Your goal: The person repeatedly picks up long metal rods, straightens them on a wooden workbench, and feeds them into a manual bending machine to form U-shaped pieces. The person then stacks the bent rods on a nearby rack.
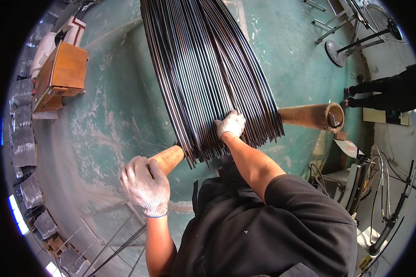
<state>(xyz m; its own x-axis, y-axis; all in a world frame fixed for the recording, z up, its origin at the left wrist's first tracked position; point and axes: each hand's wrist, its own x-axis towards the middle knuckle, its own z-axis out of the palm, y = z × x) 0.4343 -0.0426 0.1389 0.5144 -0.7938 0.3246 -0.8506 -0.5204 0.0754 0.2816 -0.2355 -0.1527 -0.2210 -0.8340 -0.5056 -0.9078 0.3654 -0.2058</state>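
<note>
Between the left tube end (170, 157) and right tube end (309, 116): dark rods (208, 69), side by side | your left hand (145, 184): half-curled at the left end, grip unclear | your right hand (231, 124): bent over the rods, hold unclear | progress, judged: rods gathered; near ends uneven; remainder indeterminable

On the left I see a boxy orange-brown wooden cabinet (68, 67) near shiny silver-grey bundles (23, 147). Across the scuffed green floor (111, 111), a person in black clothes (379, 89) stands near a round-based metal stand (335, 53).
</note>
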